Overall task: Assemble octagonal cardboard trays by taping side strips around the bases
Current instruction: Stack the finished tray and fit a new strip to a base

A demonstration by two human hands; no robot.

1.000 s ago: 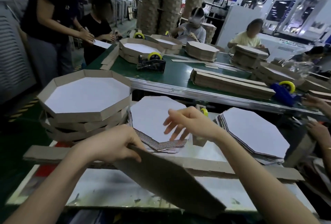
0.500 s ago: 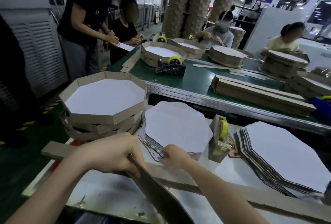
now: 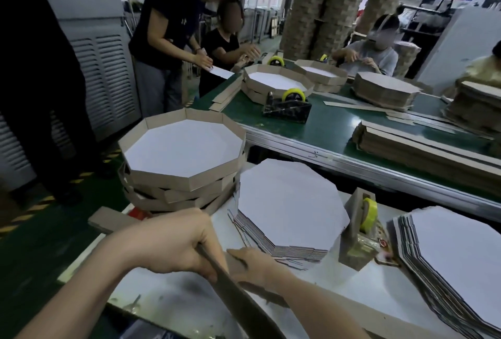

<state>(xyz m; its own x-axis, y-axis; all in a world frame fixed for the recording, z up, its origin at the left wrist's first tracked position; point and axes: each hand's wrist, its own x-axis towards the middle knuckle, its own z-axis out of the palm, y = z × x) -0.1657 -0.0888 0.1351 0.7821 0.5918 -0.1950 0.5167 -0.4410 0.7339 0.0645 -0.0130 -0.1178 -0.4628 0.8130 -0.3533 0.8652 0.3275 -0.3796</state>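
My left hand (image 3: pixel 173 246) grips a brown cardboard piece (image 3: pixel 244 303), seen edge-on and slanting toward the bottom of the view. Just right of it, my right hand (image 3: pixel 254 265) curls down over a long brown side strip (image 3: pixel 108 223) lying across the front of the white bench. Behind my hands sits a stack of flat white octagonal bases (image 3: pixel 290 208), with a second stack (image 3: pixel 455 252) at the right. A cardboard tape dispenser (image 3: pixel 355 241) with a yellow roll stands between the stacks. Finished trays (image 3: pixel 184 149) are piled at the left.
A green conveyor table (image 3: pixel 320 127) runs behind the bench, carrying a black tape dispenser (image 3: pixel 287 111), more trays and piles of strips (image 3: pixel 423 154). Several people work along its far side and at the left. Tall cardboard columns stand at the back.
My right hand came down from above the middle base stack onto the side strip beside my left hand. The cardboard piece in my left hand has turned edge-on. The view shifted left.
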